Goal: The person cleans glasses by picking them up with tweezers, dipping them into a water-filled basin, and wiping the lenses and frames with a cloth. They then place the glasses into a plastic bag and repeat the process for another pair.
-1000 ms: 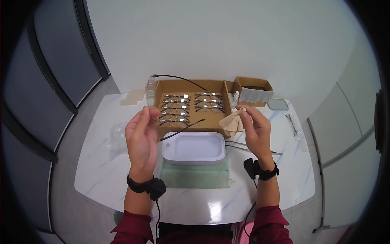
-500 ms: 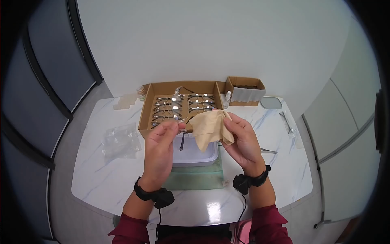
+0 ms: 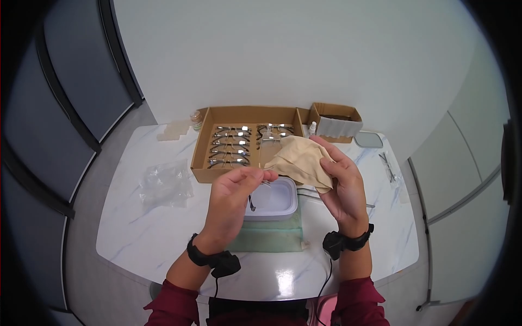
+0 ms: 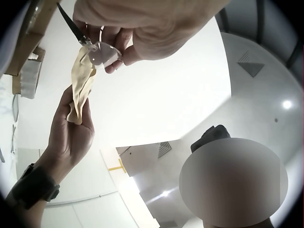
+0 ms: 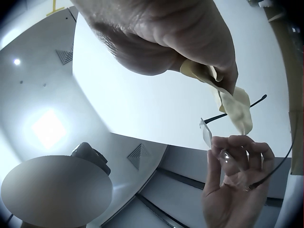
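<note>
right wrist: clear dark-templed glasses (image 5: 207, 135) in left grip's (image 5: 236, 187) pinch, beige cloth (image 5: 238, 111) in right grip's (image 5: 171, 35)

We see a plain white wall (image 3: 304, 54) on the far side, behind a white desk (image 3: 136, 233) with bluish marbled veins; on the left stand dark blue-grey panels (image 3: 81, 49) in darker frames; on the right, pale panels (image 3: 459, 239); a grey floor (image 3: 87, 233) shows around us; overhead we find a pale ceiling (image 5: 28, 97) with a glaring square light (image 5: 47, 129); a bright reflection (image 3: 285, 281) lies on the desk's near side.
</note>
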{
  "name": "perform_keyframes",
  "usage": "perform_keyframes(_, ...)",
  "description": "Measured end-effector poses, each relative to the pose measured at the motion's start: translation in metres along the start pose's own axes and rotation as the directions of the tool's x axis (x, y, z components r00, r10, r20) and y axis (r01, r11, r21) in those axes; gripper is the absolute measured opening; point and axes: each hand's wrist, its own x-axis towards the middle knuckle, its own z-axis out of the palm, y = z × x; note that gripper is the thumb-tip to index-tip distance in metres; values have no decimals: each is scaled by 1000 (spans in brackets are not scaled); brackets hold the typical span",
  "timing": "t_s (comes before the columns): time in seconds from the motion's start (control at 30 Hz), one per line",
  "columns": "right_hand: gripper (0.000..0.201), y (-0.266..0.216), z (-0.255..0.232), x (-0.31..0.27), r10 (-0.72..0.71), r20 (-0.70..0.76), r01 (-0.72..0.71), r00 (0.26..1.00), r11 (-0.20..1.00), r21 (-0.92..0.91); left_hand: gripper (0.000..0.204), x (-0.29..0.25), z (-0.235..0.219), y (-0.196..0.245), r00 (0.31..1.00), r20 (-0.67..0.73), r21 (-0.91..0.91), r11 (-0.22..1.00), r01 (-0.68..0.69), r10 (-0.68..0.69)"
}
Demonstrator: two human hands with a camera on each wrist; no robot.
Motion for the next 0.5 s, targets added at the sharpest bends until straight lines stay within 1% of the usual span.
perform_keyframes(0.07, 49, 0, -3, -1, 28, 41, -27, 999, 1000, -8, 17, -1, 0, -2, 1000, -5, -4, 1000, 24, -24)
perform_keyframes(0.13, 51, 0, -1, -3, 22, 43, -22, 999, 1000, -8, 16, -1, 0, -4, 999, -9, -8, 999, 46, -46)
perform_keyframes(0.2, 54, 0, 2, -3, 16, 45, -15, 999, 1000, -9, 17, 0, -1, -8, 995, -94, -36, 999, 31, -34)
perform_keyframes(0.23, 56, 1, 5, -3, -15, 43, 16, 999, 1000, -19, 17, 1, -1, -10, 995, -93, -36, 999, 31, -35)
perform_keyframes(0.27, 58, 2, 6, -3, -46, 41, 48, 998, 998, -30, 18, 2, -3, -11, 995, -87, -104, 994, 43, -53)
perform_keyframes(0.3, 58, 3, 6, -3, -47, 41, 48, 998, 998, -29, 19, 3, -4, -11, 994, -80, -171, 984, 55, -70)
perform_keyframes(0.4, 62, 3, 4, -4, -37, 73, 43, 997, 996, -79, 21, 4, -6, -5, 996, -59, -167, 984, 62, -73)
perform_keyframes(0.47, 62, -2, 1, -5, 51, 157, -28, 986, 989, -143, 20, 6, -8, -2, 994, -45, -187, 979, 86, -96)
perform_keyframes(0.5, 62, -4, 2, -6, 52, 157, -30, 986, 989, -143, 20, 6, -10, 0, 992, -30, -207, 972, 110, -119)
